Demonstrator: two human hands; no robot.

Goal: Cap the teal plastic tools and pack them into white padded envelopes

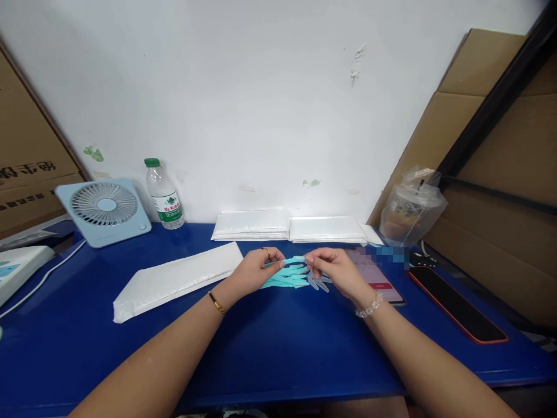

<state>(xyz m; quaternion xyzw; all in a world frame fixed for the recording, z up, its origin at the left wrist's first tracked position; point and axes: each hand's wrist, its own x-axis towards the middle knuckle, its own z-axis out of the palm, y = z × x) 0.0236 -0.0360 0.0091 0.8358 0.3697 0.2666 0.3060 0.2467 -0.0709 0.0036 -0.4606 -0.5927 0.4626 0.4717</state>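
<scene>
Between both hands stretches a narrow turquoise strip [296,259], raised a little over the table. The fingers of my left hand [260,268] are pinched on its left end. At the strip's right end, my right hand [333,268] is closed in a pinch, with thumb and forefinger together. Several similar turquoise strips [287,283] lie in a loose pile just below. Beside that pile, under my right hand, are several small translucent rounded pieces [319,283]. The fingers partly hide both ends of the held strip, and its exact kind is unclear.
A white padded envelope [174,281] lies to the left; stacked envelopes [252,223] sit against the wall. A blue fan [104,212] and water bottle [164,194] stand back left. On the right are a tablet [378,276], a phone [456,305] and a bagged drink cup [411,209].
</scene>
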